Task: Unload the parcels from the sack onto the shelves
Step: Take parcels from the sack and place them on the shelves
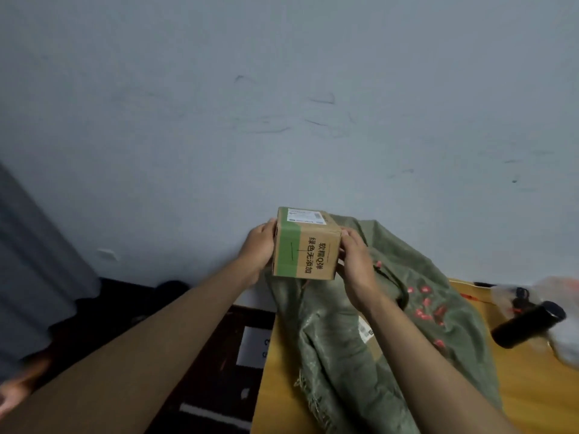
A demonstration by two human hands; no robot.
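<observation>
1. The wall (pixel 282 89) is the largest thing in view, pale blue-grey and scuffed with faint dark marks, and it rises behind the sack.
2. The surface (pixel 532 386), yellow-orange wood, carries the sack and runs out to the sack's right and lower left.
3. The sack (pixel 344 355) is the landmark: olive-green woven cloth with red printed marks, lying crumpled on the surface with its frayed edge toward the camera. A pale label of another parcel (pixel 365 329) shows through a fold near its middle.
4. A grey draped cloth (pixel 31 261) hangs far left of the sack, against the wall.
5. A dark area (pixel 203 355) lies left of the sack, below the surface edge, with a white card (pixel 255 347) in it; details there are blurred.
6. The box (pixel 305 244), brown cardboard with a green band, black printed characters and a shipping label on top, is held in the air just above the sack's upper end, in front of the wall.
7. A black cylindrical object (pixel 526 324) and a blurred pale plastic bag (pixel 557 308) lie to the right of the sack.
8. The left hand (pixel 258 245) presses the box's left side, fingers curled round its edge.
9. The right hand (pixel 355 261) grips the box's right side, fingers wrapped on it, above the sack.
</observation>
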